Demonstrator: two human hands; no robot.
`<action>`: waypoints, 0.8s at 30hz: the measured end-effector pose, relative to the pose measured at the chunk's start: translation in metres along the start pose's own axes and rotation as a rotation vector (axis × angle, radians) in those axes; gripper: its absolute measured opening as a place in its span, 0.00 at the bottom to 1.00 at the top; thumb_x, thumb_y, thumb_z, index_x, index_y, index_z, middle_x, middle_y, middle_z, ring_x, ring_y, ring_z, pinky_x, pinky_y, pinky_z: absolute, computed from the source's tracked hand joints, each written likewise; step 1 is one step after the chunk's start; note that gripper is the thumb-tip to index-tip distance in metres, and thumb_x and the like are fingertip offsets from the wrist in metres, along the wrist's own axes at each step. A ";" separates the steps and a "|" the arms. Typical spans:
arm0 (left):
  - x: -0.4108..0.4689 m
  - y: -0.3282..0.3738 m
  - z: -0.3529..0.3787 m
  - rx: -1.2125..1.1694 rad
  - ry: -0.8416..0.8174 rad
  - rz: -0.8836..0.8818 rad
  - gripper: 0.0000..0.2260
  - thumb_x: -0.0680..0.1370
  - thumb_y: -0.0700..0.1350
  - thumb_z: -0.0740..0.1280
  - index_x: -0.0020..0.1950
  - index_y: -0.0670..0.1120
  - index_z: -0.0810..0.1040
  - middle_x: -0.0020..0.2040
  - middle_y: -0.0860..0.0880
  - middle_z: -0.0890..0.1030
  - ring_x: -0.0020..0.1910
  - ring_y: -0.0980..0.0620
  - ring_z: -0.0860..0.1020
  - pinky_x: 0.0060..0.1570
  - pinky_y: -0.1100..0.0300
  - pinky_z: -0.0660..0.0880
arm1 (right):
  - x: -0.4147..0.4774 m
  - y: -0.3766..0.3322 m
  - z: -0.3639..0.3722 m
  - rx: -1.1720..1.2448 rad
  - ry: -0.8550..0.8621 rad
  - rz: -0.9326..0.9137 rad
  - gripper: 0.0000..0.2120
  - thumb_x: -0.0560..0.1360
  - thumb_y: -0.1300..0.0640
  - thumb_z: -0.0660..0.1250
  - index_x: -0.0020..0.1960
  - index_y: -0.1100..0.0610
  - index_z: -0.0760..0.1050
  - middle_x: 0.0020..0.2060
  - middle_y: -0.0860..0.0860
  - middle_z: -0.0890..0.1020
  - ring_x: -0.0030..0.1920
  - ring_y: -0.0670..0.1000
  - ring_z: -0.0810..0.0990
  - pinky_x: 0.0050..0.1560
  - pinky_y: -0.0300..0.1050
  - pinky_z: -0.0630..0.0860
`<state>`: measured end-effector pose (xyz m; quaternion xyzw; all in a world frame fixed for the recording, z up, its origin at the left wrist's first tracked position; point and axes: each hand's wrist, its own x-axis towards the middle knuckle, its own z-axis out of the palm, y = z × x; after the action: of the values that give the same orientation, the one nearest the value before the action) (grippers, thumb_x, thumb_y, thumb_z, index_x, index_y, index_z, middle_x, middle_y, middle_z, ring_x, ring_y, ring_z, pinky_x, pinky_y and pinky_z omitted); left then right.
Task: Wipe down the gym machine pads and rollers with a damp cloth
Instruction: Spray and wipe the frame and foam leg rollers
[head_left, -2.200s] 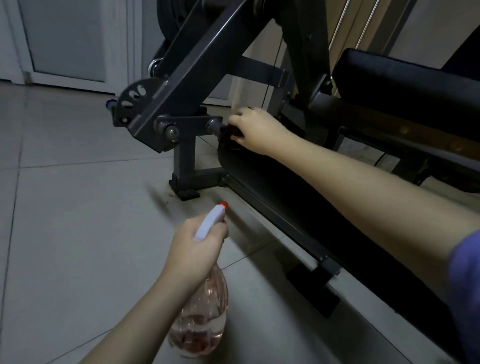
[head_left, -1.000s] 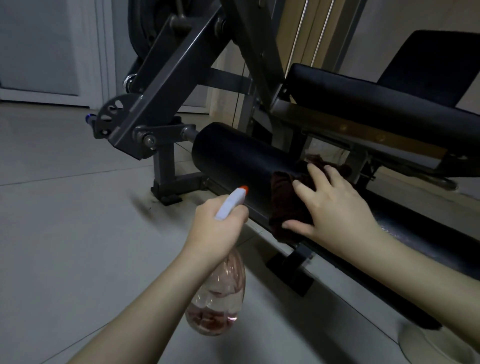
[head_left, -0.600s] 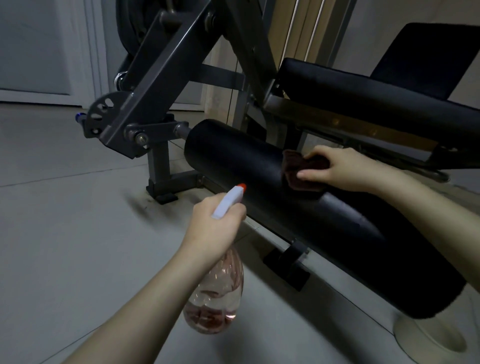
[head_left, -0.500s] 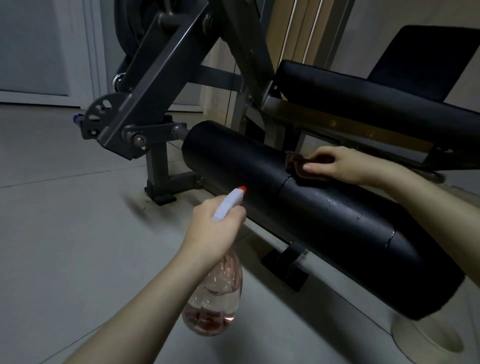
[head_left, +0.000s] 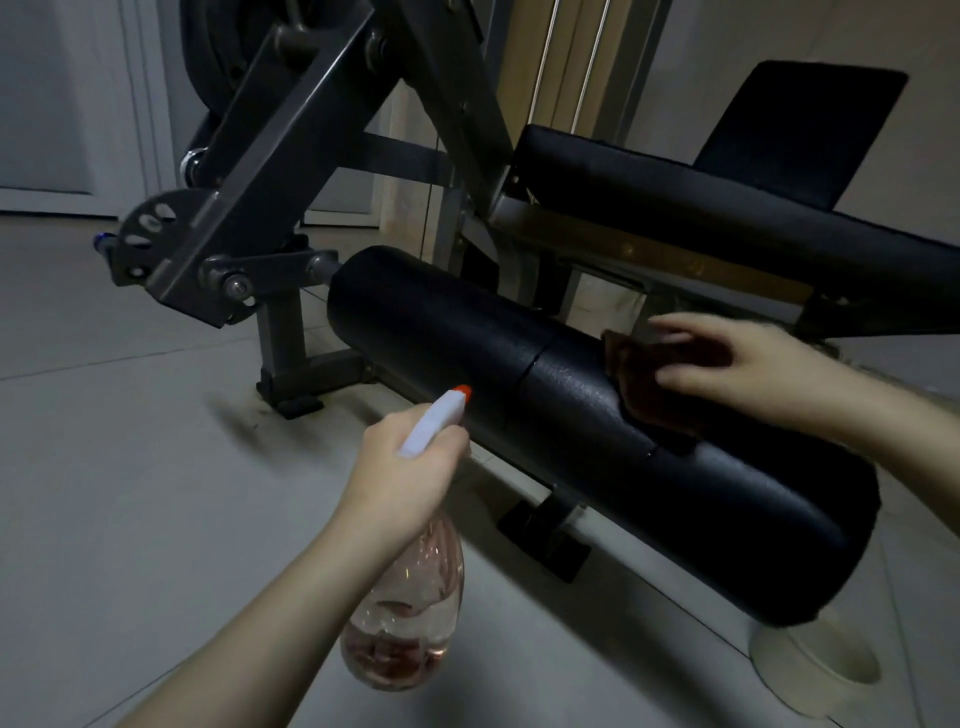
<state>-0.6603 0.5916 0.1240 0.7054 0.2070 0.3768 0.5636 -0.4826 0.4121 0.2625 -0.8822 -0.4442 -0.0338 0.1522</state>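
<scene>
A long black foam roller (head_left: 467, 358) runs from the grey machine arm toward the lower right. On its upper side lies a dark brown cloth (head_left: 644, 395). My right hand (head_left: 727, 369) presses the cloth flat against the roller with straight fingers. My left hand (head_left: 400, 478) grips the neck of a clear spray bottle (head_left: 410, 623) with a white head and orange nozzle, held in front of the roller. A black seat pad (head_left: 675, 192) and a black back pad (head_left: 795, 135) sit above and behind the roller.
The grey steel frame (head_left: 249, 197) with its perforated pivot plate stands at the left, its foot (head_left: 296, 400) on the tiled floor. A pale round tub (head_left: 815, 675) sits on the floor under the roller's right end. Open tiled floor lies to the left.
My right hand has slid the cloth to the right along the roller's top. The left hand and spray bottle have stayed in front of the roller.
</scene>
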 end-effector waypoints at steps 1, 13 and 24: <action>0.000 -0.001 0.001 -0.003 -0.002 0.000 0.18 0.69 0.49 0.61 0.43 0.32 0.72 0.36 0.45 0.75 0.35 0.50 0.69 0.37 0.54 0.65 | -0.018 0.004 0.000 -0.042 -0.028 0.014 0.32 0.72 0.50 0.69 0.73 0.42 0.61 0.64 0.47 0.73 0.63 0.46 0.73 0.62 0.36 0.66; -0.002 -0.004 0.004 -0.004 -0.017 -0.010 0.18 0.67 0.50 0.61 0.41 0.34 0.74 0.37 0.44 0.75 0.36 0.49 0.70 0.38 0.53 0.65 | -0.048 -0.011 0.019 -0.343 0.152 -0.116 0.34 0.66 0.35 0.60 0.66 0.53 0.73 0.64 0.51 0.76 0.63 0.51 0.75 0.60 0.49 0.72; 0.000 -0.005 0.002 -0.027 -0.019 0.005 0.20 0.68 0.51 0.61 0.43 0.32 0.73 0.37 0.36 0.75 0.36 0.49 0.70 0.39 0.53 0.65 | -0.062 -0.004 0.050 -0.580 0.264 -0.174 0.33 0.63 0.41 0.69 0.60 0.62 0.78 0.59 0.71 0.74 0.51 0.69 0.80 0.41 0.63 0.78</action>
<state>-0.6580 0.5915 0.1193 0.7018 0.1950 0.3741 0.5741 -0.5265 0.3811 0.2039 -0.8357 -0.4661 -0.2858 -0.0523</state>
